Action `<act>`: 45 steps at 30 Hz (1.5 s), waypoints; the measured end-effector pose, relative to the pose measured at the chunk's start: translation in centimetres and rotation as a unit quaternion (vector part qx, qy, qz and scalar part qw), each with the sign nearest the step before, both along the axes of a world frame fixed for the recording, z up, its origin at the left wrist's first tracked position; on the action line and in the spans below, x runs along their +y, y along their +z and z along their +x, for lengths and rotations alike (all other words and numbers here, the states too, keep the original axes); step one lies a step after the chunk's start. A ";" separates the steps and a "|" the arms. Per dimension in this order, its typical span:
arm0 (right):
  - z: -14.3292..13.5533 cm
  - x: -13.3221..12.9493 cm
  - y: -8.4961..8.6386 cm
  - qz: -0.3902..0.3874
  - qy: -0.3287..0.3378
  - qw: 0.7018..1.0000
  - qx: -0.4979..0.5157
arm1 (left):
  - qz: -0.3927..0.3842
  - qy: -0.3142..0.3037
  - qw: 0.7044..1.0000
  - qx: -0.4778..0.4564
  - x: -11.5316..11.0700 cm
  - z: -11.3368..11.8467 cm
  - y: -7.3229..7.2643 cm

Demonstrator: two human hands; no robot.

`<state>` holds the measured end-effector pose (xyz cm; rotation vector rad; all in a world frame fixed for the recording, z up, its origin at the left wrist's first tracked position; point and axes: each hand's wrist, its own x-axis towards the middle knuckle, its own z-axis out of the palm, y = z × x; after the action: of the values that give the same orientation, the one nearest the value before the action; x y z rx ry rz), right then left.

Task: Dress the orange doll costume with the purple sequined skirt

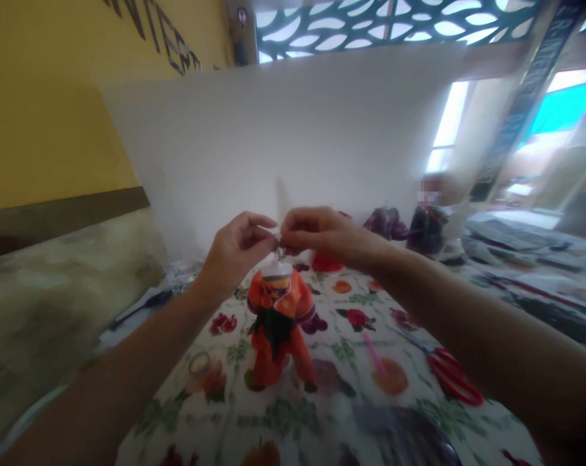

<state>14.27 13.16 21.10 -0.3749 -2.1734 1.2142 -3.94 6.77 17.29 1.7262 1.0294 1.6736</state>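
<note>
Above the middle of the table (pixel 293 421), seen from the head camera, both hands meet over a small orange-dressed doll (pixel 279 323) that stands on the fruit-print cloth. The left hand (pixel 237 249) pinches something tiny at the doll's white top, thumb against fingertips; the right hand (pixel 322 233) pinches the same spot from the other side, so both are closed on a small piece I cannot make out, perhaps a thread or a metal loop. The doll itself looks unsupported except for that grip at its head.

Red-handled scissors (pixel 450 372) lie toward the right edge of the table, just under the right forearm, and a small clear ring (pixel 199 362) sits near the left edge. A white board (pixel 297 142) stands along the far edge.

My guess at the risks: a tug from either pinch could tip the doll sideways, since its base seems narrow; a lowering right forearm could brush the scissors; and the tiny piece, if it slips, would be hard to find on that busy pattern.
</note>
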 end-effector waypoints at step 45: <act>0.1 1.9 -1.1 -0.115 0.061 0.991 0.009 | -0.004 -0.027 0.999 0.042 0.2 0.2 -0.1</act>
<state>14.41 15.03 20.02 -0.3276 -2.0719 1.5379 -3.73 6.98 17.19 1.8175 1.0169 1.5736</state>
